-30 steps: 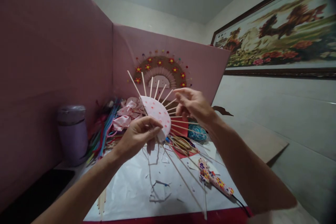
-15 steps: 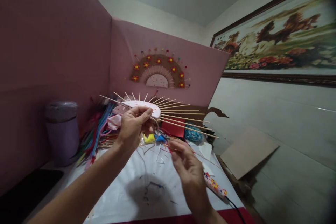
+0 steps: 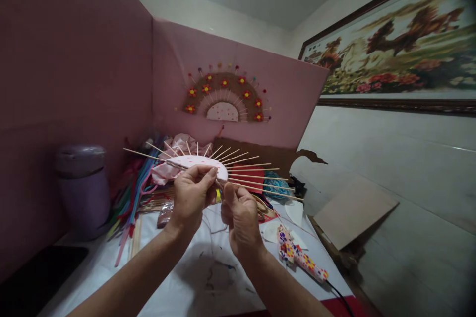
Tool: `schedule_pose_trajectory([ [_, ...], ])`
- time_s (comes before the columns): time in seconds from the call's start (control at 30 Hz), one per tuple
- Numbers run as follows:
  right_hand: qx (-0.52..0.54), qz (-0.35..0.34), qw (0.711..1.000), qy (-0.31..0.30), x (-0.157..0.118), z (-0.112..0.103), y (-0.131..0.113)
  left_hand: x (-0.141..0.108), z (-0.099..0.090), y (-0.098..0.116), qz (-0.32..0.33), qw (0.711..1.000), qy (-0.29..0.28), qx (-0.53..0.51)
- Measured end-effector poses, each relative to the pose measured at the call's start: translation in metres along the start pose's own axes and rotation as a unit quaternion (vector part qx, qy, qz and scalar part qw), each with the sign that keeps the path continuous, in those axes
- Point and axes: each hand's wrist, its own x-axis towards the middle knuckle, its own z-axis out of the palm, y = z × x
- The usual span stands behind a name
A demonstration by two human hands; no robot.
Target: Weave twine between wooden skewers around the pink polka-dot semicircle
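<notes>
Lilac plastic is what we meet first at the far left: a lidded jar (image 3: 82, 189) standing against the pink board (image 3: 74, 59), then a heap of coloured pipe cleaners (image 3: 134, 193). Next comes our left hand (image 3: 191, 198), its grip closed on the rim of the dotted pink half-disc (image 3: 199, 161), held nearly flat above the worktop with wooden sticks (image 3: 256, 178) fanning out from it. Just beside it, our right hand (image 3: 241, 218) pinches narrowly at the disc's underside edge; what it holds there we cannot tell. We judge the thin sticks could snap or come loose if either hand squeezes or twists too hard, and a slip could drop the piece onto the clutter below. Further right lies a flowered glue gun (image 3: 301, 257) on the white paper (image 3: 186, 277) covering the worktop. A finished fan (image 3: 223, 96) decorates the board; a framed horse picture (image 3: 394, 54) hangs on the tiled wall.
</notes>
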Motion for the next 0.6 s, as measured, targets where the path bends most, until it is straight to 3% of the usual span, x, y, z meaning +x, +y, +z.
schedule_pose_trajectory([
  [0.4,-0.006,0.027,1.0,0.003,0.015,-0.009,0.007,0.012,-0.008,-0.013,-0.034,0.999,0.013,0.007],
  [0.6,-0.015,-0.056,0.997,0.051,0.017,-0.015,0.02,0.013,-0.008,-0.015,-0.062,0.998,0.018,0.015],
])
